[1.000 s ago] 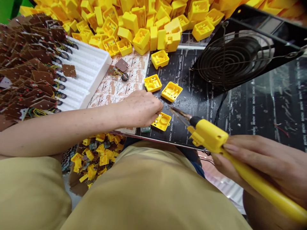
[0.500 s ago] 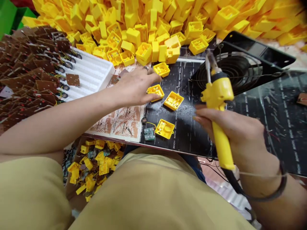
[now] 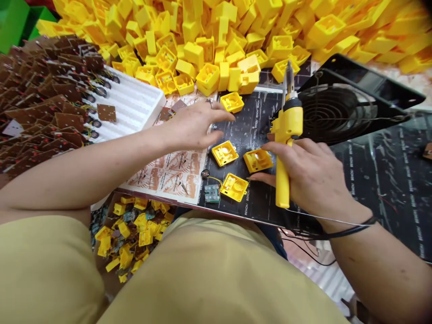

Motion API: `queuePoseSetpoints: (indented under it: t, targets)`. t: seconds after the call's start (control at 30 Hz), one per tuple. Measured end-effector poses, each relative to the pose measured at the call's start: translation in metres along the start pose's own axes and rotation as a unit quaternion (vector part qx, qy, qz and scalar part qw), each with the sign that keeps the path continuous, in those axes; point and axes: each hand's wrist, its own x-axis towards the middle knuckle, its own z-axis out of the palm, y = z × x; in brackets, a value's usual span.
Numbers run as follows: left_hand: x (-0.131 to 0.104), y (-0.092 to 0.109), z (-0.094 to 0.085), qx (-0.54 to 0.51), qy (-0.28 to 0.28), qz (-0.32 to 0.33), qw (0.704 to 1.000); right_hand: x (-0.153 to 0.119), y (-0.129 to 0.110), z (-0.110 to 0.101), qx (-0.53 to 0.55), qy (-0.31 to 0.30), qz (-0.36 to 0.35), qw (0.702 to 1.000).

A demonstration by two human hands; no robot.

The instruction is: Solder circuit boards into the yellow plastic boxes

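My right hand [image 3: 313,180] grips a yellow soldering gun [image 3: 286,130], its metal tip pointing up and away from me. Thumb and a fingertip of that hand reach beside a tilted yellow plastic casing [image 3: 258,160]; I cannot tell whether they touch it. My left hand [image 3: 199,123] hovers with fingers apart and nothing in them. Just beyond its fingertips lies one open casing [image 3: 232,102], and nearer to me another casing [image 3: 225,153]. Closest to the table edge, a casing [image 3: 234,187] is wired to a small round black part [image 3: 205,173], beside a green circuit board [image 3: 212,193].
Many yellow casings [image 3: 202,49] are heaped along the back. Brown circuit boards [image 3: 50,99] with wired round parts crowd a white foam tray [image 3: 135,99] at left. A black fan [image 3: 344,103] leans at right. Below the edge, a box holds casings [image 3: 145,237] and boards.
My right hand has brought the soldering gun left, to the casings. The casing under my left hand has come nearer to me and out of its fingers. Another casing has shifted right and tilted.
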Motion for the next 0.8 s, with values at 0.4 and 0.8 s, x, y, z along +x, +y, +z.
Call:
queuePoseSetpoints:
  t: [0.4,0.8]
  targets:
    - [-0.023,0.016,0.026,-0.062,0.027,0.073,0.995,-0.006,0.007,0.006,0.064,0.014,-0.034,0.997]
    - [0.006,-0.098,-0.025,0.080,0.014,-0.219,0.972,0.031,-0.024,0.020,0.146,0.021,-0.050,0.988]
